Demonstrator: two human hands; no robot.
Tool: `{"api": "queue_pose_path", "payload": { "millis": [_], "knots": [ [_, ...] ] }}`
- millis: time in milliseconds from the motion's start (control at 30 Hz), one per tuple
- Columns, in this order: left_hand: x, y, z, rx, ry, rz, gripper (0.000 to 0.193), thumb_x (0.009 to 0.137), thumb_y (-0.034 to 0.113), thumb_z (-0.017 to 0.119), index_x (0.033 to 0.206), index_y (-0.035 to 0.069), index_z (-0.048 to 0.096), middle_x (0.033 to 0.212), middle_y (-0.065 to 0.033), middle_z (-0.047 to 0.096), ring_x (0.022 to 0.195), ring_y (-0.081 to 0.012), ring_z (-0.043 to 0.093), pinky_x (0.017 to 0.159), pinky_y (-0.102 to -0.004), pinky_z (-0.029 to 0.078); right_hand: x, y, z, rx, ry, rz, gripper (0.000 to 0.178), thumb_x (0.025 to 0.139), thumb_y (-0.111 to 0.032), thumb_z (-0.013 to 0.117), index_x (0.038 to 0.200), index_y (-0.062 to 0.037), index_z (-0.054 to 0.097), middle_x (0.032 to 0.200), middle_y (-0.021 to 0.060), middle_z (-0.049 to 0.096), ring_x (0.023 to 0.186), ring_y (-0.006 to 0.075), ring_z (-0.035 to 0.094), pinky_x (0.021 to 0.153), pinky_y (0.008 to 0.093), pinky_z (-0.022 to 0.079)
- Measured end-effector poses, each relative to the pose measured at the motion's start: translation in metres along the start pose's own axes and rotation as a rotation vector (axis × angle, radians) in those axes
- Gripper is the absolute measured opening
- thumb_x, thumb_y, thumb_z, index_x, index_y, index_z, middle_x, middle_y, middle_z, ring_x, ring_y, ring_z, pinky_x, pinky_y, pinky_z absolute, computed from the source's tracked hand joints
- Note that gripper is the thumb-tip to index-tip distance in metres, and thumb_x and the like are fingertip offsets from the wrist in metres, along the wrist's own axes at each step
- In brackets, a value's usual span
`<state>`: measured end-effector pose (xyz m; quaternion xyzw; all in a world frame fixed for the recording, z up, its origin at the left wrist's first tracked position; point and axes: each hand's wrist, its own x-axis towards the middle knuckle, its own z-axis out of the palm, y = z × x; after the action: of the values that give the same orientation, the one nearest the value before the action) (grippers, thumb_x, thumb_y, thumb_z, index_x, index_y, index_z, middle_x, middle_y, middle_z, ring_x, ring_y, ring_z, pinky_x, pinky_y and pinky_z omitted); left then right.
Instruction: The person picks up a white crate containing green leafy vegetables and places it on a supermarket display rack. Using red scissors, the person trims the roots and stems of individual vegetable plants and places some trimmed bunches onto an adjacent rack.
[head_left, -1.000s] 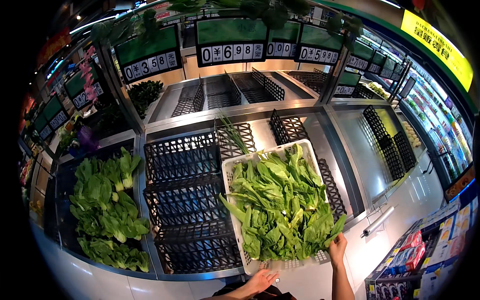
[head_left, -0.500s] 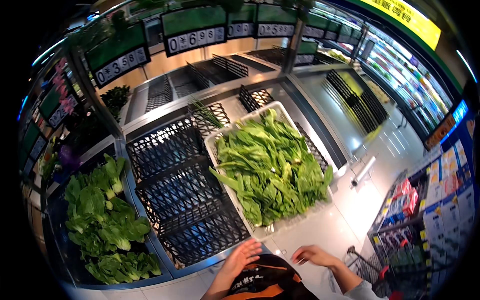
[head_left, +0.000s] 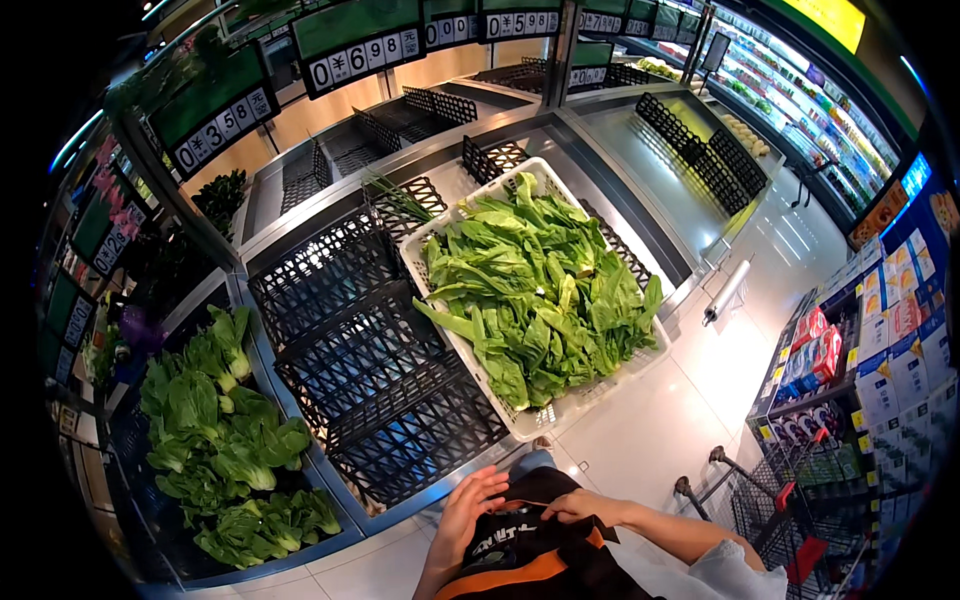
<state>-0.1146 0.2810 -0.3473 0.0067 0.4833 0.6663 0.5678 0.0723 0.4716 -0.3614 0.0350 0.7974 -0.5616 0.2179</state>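
Steel forms the counter bearing a white plastic crate, its near corner seemingly past the front edge; stiff but probably weighty, it would suit a hold on two opposite rims, sparing the soft, bruisable greens heaped inside. Black cloth, the light, pliable apron should pinch easily; the right hand curls there, grip unclear, while the left hand is near, fingers loosely spread.
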Motion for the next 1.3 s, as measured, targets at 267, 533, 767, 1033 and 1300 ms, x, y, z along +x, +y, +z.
{"api": "queue_pose_path", "payload": {
  "millis": [267, 533, 767, 1033, 1300],
  "knots": [
    [0.021, -0.004, 0.010, 0.078, 0.071, -0.005, 0.039, 0.104, 0.027, 0.040, 0.132, 0.001, 0.049, 0.126, -0.0144, 0.060, 0.114, -0.0217, 0.058, 0.094, -0.0360, 0.047, 0.051, 0.127, 0.042, -0.219, 0.042, 0.157, 0.048, 0.083, -0.017, 0.051, 0.131, -0.0063, 0.054, 0.127, 0.0262, 0.056, 0.117, 0.0384, 0.055, 0.100, 0.0425, 0.042],
    [0.042, -0.015, 0.033, 0.048, 0.032, -0.002, 0.038, 0.104, 0.024, 0.040, 0.131, -0.001, 0.049, 0.125, -0.0159, 0.060, 0.113, -0.0232, 0.059, 0.093, -0.0370, 0.049, 0.036, 0.136, 0.006, -0.063, -0.115, 0.057, 0.063, 0.083, -0.024, 0.066, 0.142, -0.0153, 0.046, 0.143, 0.0130, 0.047, 0.134, 0.0311, 0.042, 0.112, 0.0383, 0.031],
    [0.033, -0.047, 0.005, 0.467, -0.239, -0.210, 0.037, 0.104, 0.023, 0.042, 0.126, -0.003, 0.057, 0.125, -0.0137, 0.061, 0.113, -0.0174, 0.059, 0.097, -0.0283, 0.046, 0.021, 0.154, 0.006, 0.074, -0.150, 0.111, 0.063, 0.083, -0.018, 0.064, 0.143, -0.0172, 0.045, 0.144, 0.0118, 0.047, 0.134, 0.0307, 0.042, 0.111, 0.0374, 0.032],
    [0.068, -0.116, -0.047, 0.900, -0.433, -0.062, 0.047, 0.100, 0.025, 0.043, 0.141, 0.001, 0.044, 0.141, -0.0136, 0.049, 0.131, -0.0198, 0.043, 0.110, -0.0285, 0.030, 0.018, 0.135, -0.008, 0.027, -0.066, -0.129, 0.068, 0.079, -0.001, 0.060, 0.144, -0.0102, 0.042, 0.145, 0.0138, 0.046, 0.132, 0.0301, 0.045, 0.109, 0.0354, 0.036],
    [0.125, -0.170, -0.067, 0.894, -0.674, -0.307, 0.052, 0.101, 0.026, 0.042, 0.147, 0.003, 0.034, 0.147, -0.0146, 0.041, 0.136, -0.0216, 0.038, 0.113, -0.0300, 0.027, 0.014, 0.091, -0.019, -0.103, -0.035, -0.152, 0.060, 0.075, 0.003, 0.056, 0.133, -0.0106, 0.048, 0.115, 0.0210, 0.063, 0.102, 0.0412, 0.062, 0.086, 0.0450, 0.051]
  ]
}}
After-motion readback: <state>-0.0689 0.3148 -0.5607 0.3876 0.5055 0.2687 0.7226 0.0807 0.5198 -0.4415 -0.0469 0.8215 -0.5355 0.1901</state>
